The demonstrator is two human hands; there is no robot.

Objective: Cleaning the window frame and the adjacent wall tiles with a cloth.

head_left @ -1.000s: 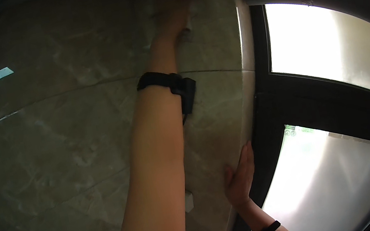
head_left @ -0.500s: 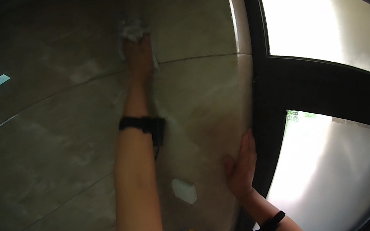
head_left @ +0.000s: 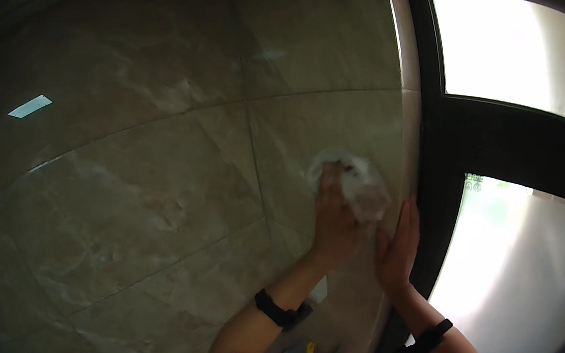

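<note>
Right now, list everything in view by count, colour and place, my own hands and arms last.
tiled walls: two, beige-brown, meeting at a corner
pale patch: one, light blue, upper left, perhaps a reflection
white cloth: one, white, against the right-hand wall
window panes: two, bright white to grey, right side
window frame: one, dark, around the panes
white plate: one, white, partly behind the left forearm
small blurred items: several, bluish, yellow and green, bottom centre
wrist straps: two, black, one per arm
left hand: one, bare, on the cloth
right hand: one, bare, at the wall's right edge
forearms: two, bare, lower edge
</note>
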